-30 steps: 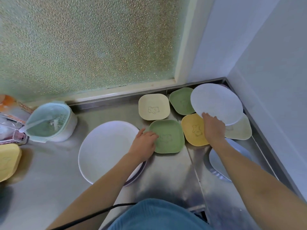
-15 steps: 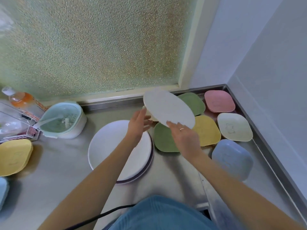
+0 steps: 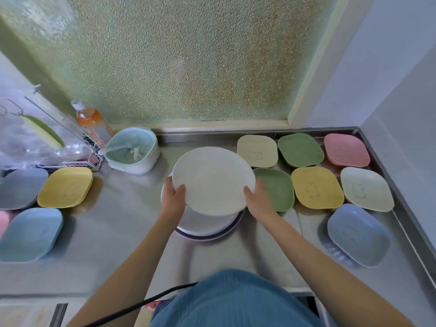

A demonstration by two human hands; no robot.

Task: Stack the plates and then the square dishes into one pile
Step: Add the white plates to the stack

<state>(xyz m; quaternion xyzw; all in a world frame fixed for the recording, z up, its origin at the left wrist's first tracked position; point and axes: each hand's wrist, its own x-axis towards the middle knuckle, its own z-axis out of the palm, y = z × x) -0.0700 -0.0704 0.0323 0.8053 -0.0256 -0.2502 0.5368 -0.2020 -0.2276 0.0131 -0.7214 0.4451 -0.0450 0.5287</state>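
Steel surface (image 3: 122, 232) under frosted window | white plate (image 3: 212, 180) now carried from right corner to above plate pile (image 3: 207, 228) | left hand (image 3: 173, 197), right hand (image 3: 258, 201) closed on its edges | square dishes (image 3: 316, 187) right of pile, unstacked

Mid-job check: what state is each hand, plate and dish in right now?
Left hand: gripping white plate's left edge.
Right hand: gripping its right edge.
White plate: held above the pile, tilted.
Plate pile: stacked on the counter.
Square dishes: unstacked, spread both sides.
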